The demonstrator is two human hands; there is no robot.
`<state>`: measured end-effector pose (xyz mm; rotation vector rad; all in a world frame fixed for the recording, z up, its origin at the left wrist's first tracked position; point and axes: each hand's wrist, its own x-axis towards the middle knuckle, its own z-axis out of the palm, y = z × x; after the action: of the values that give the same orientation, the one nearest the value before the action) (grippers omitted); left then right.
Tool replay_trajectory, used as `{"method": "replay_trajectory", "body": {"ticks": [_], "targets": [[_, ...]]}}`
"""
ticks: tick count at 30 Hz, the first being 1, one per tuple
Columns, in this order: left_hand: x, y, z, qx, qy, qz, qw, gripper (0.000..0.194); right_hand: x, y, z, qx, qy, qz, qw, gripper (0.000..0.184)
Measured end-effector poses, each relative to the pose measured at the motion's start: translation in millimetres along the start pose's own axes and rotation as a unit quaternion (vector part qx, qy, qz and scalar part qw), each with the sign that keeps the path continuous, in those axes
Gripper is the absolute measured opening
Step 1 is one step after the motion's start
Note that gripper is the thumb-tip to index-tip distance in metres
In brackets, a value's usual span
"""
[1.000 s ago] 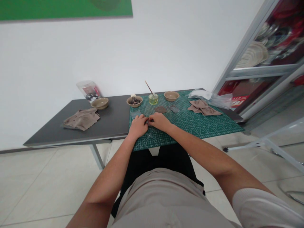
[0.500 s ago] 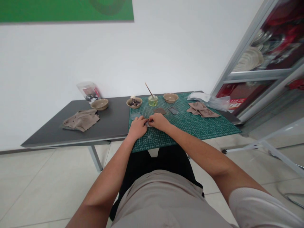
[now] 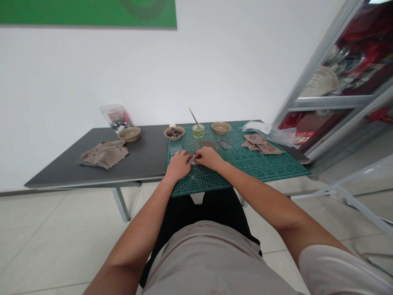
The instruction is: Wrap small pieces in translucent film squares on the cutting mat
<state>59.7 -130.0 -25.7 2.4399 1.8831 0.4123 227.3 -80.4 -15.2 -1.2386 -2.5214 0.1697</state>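
Note:
Between my two hands a small grey flat piece (image 3: 193, 160) lies on the green cutting mat (image 3: 245, 164), partly covered by fingers. My left hand (image 3: 179, 166) bears on its left side, with the fingers bent and the thumb at the piece. At the right edge my right hand (image 3: 209, 158) is closed in a pinch; any smaller thing in that pinch is too small to make out. Just beyond the hands lie a brown flat piece (image 3: 207, 144), a grey piece in clear wrapping (image 3: 224, 144) and a blue-grey square (image 3: 176, 150).
Along the back stand a bowl of dark bits (image 3: 174, 133), a glass jar (image 3: 198, 131) with a thin stick, and another bowl (image 3: 221, 128). Brown cloths lie at left (image 3: 106, 154) and right (image 3: 261, 144), near a plastic bag (image 3: 270, 132). A third bowl (image 3: 129, 134) adjoins a clear tub (image 3: 114, 116).
My right hand has shifted slightly to the right, and more of the grey piece shows between the hands. My left hand stays nearly in place. The view has turned slightly.

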Motion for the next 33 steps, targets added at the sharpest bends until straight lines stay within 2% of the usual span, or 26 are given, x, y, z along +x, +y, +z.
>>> {"method": "replay_trajectory", "body": {"ticks": [4, 8, 13, 19, 25, 29, 33], "targets": [[-0.4, 0.4, 0.2, 0.005, 0.007, 0.0, 1.0, 0.04, 4.1, -8.2, 4.9, 0.014, 0.004, 0.0, 1.0, 0.011], [-0.3, 0.0, 1.3, 0.006, 0.01, 0.002, 1.0, 0.039, -4.5, -12.9, 3.9, 0.038, 0.002, -0.018, 0.999, 0.01], [-0.5, -0.6, 1.0, 0.008, -0.001, 0.002, 1.0, 0.043, -12.3, -2.4, -0.2, 0.044, -0.008, -0.015, 0.999, 0.009], [-0.8, 0.4, 0.1, 0.013, -0.003, -0.002, 1.0, 0.045, -1.4, 7.3, 2.4, 0.012, 0.007, 0.014, 1.0, 0.011], [-0.2, 0.7, 0.5, 0.005, 0.005, -0.004, 1.0, 0.041, 6.9, -3.8, 10.1, 0.031, 0.015, -0.005, 0.999, 0.012], [0.3, 0.0, 0.5, 0.004, 0.002, -0.001, 1.0, 0.037, 0.0, -10.7, 8.6, 0.048, 0.005, -0.019, 0.999, 0.011], [0.4, -1.4, 1.8, 0.001, 0.006, 0.006, 1.0, 0.042, -11.0, -12.9, 3.9, 0.049, 0.002, -0.028, 0.998, 0.007]]}}
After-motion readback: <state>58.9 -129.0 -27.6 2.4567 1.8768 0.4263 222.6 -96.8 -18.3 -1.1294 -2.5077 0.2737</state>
